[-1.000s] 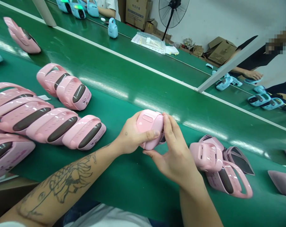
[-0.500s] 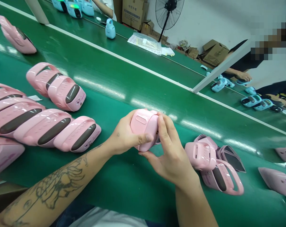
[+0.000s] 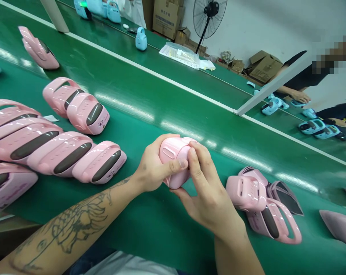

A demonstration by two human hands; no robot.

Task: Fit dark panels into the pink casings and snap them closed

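A rounded pink plastic housing [image 3: 168, 151] is held above the bench between both hands. My left hand [image 3: 151, 168] wraps its left side, thumb pressed across the front. My right hand [image 3: 208, 187] grips the opposite edge, fingertips on top and thumb underneath; the face on that side is mostly hidden. Left of my hands stand several pink handled housings with dark windows, the nearest one [image 3: 100, 162] close to my left wrist. By my right wrist, a pink housing [image 3: 244, 193] rests against another with a loop handle [image 3: 290, 225], beside stacked pink-edged dark panels [image 3: 287, 196].
The green bench [image 3: 144, 233] runs under everything, with a white strip [image 3: 150, 78] and a slanted post [image 3: 271, 86] beyond. Farther back are a blue handled unit [image 3: 141, 40], a plastic bag [image 3: 180, 55], a fan [image 3: 210, 9] and a co-worker's hand [image 3: 300, 96] among blue parts.
The view has shifted slightly, so the bench items appear farther right. Both hands keep hold of the pink housing, which has tilted a little; my right fingers lie farther over its edge.
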